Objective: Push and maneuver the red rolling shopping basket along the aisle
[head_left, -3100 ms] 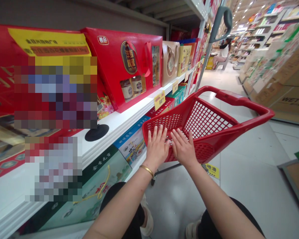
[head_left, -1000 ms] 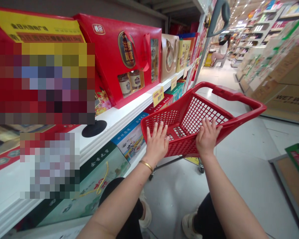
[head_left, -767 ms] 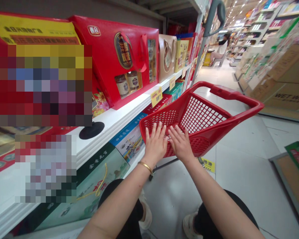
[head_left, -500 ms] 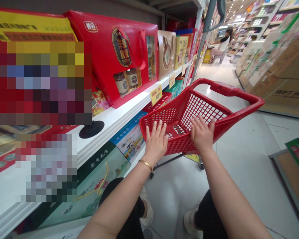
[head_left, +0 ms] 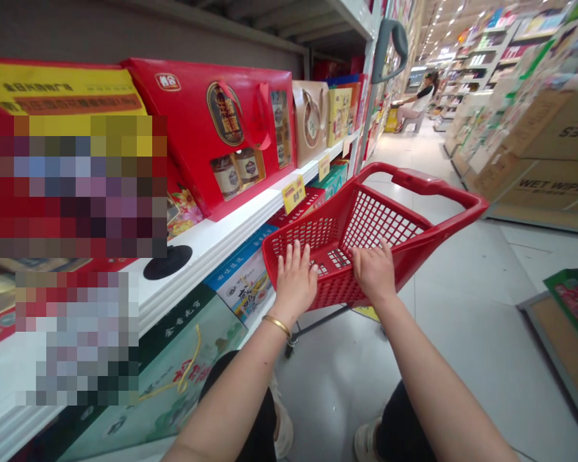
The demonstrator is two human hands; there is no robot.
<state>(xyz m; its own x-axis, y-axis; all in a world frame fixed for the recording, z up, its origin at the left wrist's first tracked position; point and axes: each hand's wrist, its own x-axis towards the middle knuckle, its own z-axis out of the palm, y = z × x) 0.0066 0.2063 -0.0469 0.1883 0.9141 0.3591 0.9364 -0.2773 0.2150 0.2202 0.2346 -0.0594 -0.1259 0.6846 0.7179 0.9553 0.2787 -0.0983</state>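
A red plastic shopping cart (head_left: 334, 294) with latticed sides stands in front of me, its handle on the far side. My left hand (head_left: 296, 279), with a gold bracelet (head_left: 277, 326) on its wrist, lies over the near rim at the left; its fingers are stretched out and apart. To the right, my right hand (head_left: 376, 273) is closed over the same rim, its fingers curled and the thumb pointing up. Part of the cart's basket floor shows between the hands, with nothing seen lying on it.
Along the left runs a white shelf (head_left: 250, 212) bearing a large red gift box (head_left: 187, 128). Boxes (head_left: 243, 282) stand below it. Wet-wipe cartons (head_left: 549, 186) and a green package (head_left: 575, 298) are at the right. Far down the aisle sits a person (head_left: 414, 106).
The right hand's fingers have gone from spread to curled over the rim. In the picture the cart and both hands have shifted slightly left, while the shelf goods sit lower.
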